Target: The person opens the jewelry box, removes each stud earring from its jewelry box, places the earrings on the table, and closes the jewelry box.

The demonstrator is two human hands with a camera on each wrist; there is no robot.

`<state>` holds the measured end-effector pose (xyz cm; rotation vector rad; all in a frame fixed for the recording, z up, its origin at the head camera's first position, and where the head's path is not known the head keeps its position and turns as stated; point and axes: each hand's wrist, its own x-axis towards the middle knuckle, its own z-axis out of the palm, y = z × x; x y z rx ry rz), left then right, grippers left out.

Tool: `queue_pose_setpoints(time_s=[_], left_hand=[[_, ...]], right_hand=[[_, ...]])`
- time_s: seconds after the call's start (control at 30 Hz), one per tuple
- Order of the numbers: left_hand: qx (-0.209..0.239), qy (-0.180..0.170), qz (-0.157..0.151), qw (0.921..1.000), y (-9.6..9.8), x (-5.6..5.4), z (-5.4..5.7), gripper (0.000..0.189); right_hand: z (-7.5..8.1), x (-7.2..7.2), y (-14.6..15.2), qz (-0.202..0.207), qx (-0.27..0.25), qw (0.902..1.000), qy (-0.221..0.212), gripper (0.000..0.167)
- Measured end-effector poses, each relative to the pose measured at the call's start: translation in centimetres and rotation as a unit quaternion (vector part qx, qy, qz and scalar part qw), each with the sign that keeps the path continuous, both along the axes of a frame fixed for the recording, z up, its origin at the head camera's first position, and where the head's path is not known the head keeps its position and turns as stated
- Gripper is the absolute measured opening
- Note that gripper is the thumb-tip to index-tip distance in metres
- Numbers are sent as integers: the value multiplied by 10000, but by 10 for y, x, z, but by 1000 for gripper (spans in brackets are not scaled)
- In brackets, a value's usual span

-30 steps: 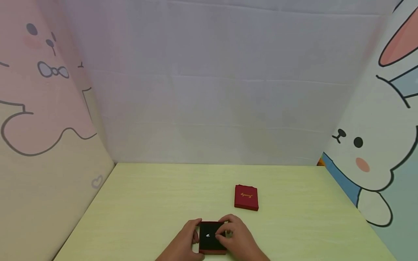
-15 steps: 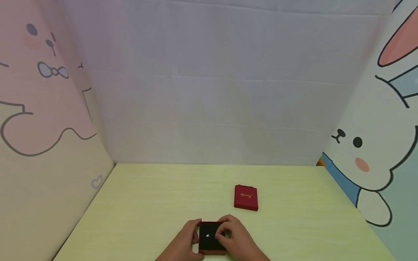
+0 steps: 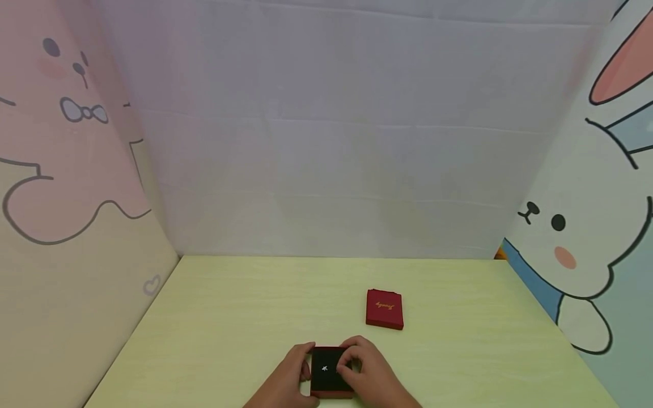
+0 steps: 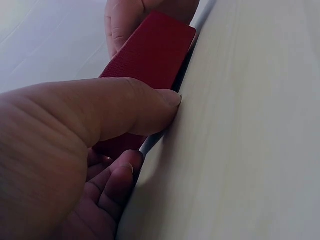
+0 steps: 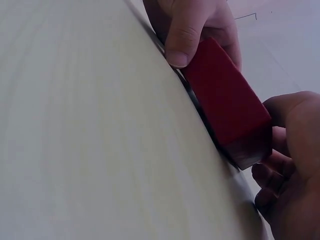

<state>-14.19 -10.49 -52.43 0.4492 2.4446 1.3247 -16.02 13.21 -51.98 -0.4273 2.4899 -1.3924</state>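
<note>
A small red jewellery box (image 3: 331, 395) sits at the front of the table, its black insert (image 3: 323, 381) facing up. On the insert lies a tiny silver star-shaped piece (image 3: 325, 368). My left hand (image 3: 295, 374) grips the box from the left, thumb at the near edge and index finger at the far corner. My right hand (image 3: 374, 371) is curled over the right part of the insert, thumb and index fingertips together there; I cannot tell whether they pinch anything. Seen from the right wrist, the box's red side (image 5: 225, 95) lies between both hands, low over the table.
A red lid (image 3: 384, 310) with gold lettering lies on the pale yellow table (image 3: 245, 306), beyond the right hand. A white cloth wall (image 3: 326, 141) stands at the back, and cartoon-printed panels (image 3: 581, 238) flank both sides.
Almost nothing changes: the right hand's fingers shift very slightly over the insert, while the left hand, box and lid stay in place.
</note>
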Motion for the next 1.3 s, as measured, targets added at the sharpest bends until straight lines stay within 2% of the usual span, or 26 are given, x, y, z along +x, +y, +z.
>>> queue_pose_setpoints(time_s=[0.37, 0.67, 0.97, 1.13, 1.3], left_hand=[[-47, -25, 66, 10000, 1, 1, 2, 95], [-68, -211, 170, 9996, 3, 0, 5, 95], [-4, -142, 147, 9998, 2, 0, 1, 96], [40, -92, 106, 9999, 2, 0, 0, 96], [27, -75, 73, 9999, 1, -1, 0, 96]], right_hand=[[8, 2, -1, -102, -244, 9995, -185, 13], [16, 2, 7, -247, -87, 9997, -11, 11], [19, 0, 32, -418, 149, 9988, 198, 11], [18, 0, 50, -674, 437, 9962, 341, 10], [18, -1, 64, -1137, 639, 9902, 501, 9]])
